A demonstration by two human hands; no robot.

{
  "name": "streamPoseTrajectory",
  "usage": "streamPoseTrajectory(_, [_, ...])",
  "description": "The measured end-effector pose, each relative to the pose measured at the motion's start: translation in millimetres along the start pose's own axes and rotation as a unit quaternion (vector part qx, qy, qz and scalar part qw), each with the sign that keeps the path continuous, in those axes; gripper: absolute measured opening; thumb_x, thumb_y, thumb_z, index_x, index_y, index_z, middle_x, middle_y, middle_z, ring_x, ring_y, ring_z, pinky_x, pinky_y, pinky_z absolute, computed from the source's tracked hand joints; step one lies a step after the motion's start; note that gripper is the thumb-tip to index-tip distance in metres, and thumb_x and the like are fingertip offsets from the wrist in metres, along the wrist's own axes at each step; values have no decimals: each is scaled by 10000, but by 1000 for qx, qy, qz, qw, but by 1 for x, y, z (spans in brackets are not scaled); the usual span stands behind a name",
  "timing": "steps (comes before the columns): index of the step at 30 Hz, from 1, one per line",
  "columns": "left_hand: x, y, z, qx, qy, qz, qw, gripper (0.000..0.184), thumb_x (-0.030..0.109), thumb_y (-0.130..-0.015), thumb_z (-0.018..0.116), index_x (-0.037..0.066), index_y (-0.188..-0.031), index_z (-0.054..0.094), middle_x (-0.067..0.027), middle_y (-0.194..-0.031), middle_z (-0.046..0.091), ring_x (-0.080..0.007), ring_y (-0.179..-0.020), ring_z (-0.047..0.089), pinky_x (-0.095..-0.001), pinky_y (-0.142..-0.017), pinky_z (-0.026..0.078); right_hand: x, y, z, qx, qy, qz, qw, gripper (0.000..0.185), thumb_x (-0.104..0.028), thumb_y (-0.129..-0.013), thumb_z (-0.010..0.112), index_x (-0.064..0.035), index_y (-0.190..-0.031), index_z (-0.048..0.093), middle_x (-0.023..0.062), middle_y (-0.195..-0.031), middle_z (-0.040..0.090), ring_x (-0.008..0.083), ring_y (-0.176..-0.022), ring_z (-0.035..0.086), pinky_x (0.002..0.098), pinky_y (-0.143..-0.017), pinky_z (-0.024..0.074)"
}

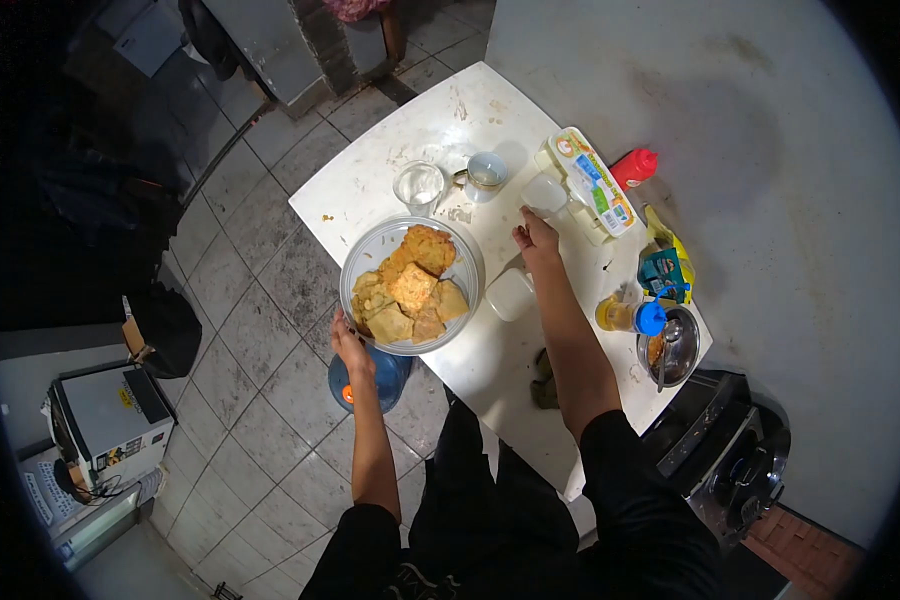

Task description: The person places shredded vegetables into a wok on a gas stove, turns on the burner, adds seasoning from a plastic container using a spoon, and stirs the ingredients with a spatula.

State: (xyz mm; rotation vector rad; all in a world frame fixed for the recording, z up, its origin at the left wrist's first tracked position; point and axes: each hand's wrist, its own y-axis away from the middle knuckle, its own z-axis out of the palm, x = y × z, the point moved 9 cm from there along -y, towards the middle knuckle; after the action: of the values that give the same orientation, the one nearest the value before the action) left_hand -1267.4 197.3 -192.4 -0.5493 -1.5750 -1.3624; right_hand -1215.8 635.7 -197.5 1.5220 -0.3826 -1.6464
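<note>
My left hand (351, 346) grips the lower left rim of a clear plastic bowl (469, 318), its thumb and fingers at the edge. Several pieces of golden fried food (414, 288) lie in the bowl, which reaches past the table's edge. My right hand (537, 240) is over the table with its index finger stretched out and thumb apart. Its fingertip is at the near edge of a small clear plastic container (544, 193); whether they touch I cannot tell. A second translucent container (511, 295) stands between the bowl and my right forearm.
On the white table (370, 185) are a drinking glass (418, 186), a glass mug (486, 175), an egg carton (592, 182), a red bottle (635, 167), a blue-capped bottle (625, 315) and a metal bowl (682, 350) with a spoon. A blue water jug (385, 380) stands on the floor.
</note>
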Motion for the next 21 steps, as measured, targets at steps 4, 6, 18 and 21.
streamPoseTrajectory(4, [4, -4, -28, 68, 4, 15, 998, 352, 226, -965, 417, 31, -1243, 506, -79, -1097, 564, -175, -992, 514, -317, -858, 432, -7, 7, 3, 2, -120, 21, 993, 175, -115, -757, 731, -100, -801, 563, -5, -699, 460, 125, -563, 423, 268, -570, 494])
streamPoseTrajectory(6, [17, -3, -46, 127, -5, 83, 988, 280, 154, -954, 431, 29, -1178, 543, -30, -957, 535, -116, -832, 467, -300, -757, 418, -19, 20, -8, 3, -123, 18, 992, 145, -126, -766, 710, -114, -807, 571, -13, -709, 459, 116, -586, 413, 276, -599, 486])
streamPoseTrajectory(18, [117, 269, 220, -433, -25, 173, 884, 347, 299, -961, 455, 39, -1166, 559, -20, -913, 552, -98, -817, 500, -247, -708, 427, -171, 222, -176, -179, 59, -298, 936, 220, -256, -929, 484, -57, -991, 555, 36, -882, 543, 157, -792, 503, 286, -725, 405])
streamPoseTrajectory(21, [80, 419, 270, -670, -38, 59, 739, 471, 425, -952, 443, 55, -1232, 523, -33, -1075, 534, -127, -954, 511, -259, -766, 425, -173, 272, -268, -108, 70, -311, 942, 396, -357, -923, 482, -13, -1108, 547, 49, -1007, 527, 157, -932, 464, 288, -814, 375])
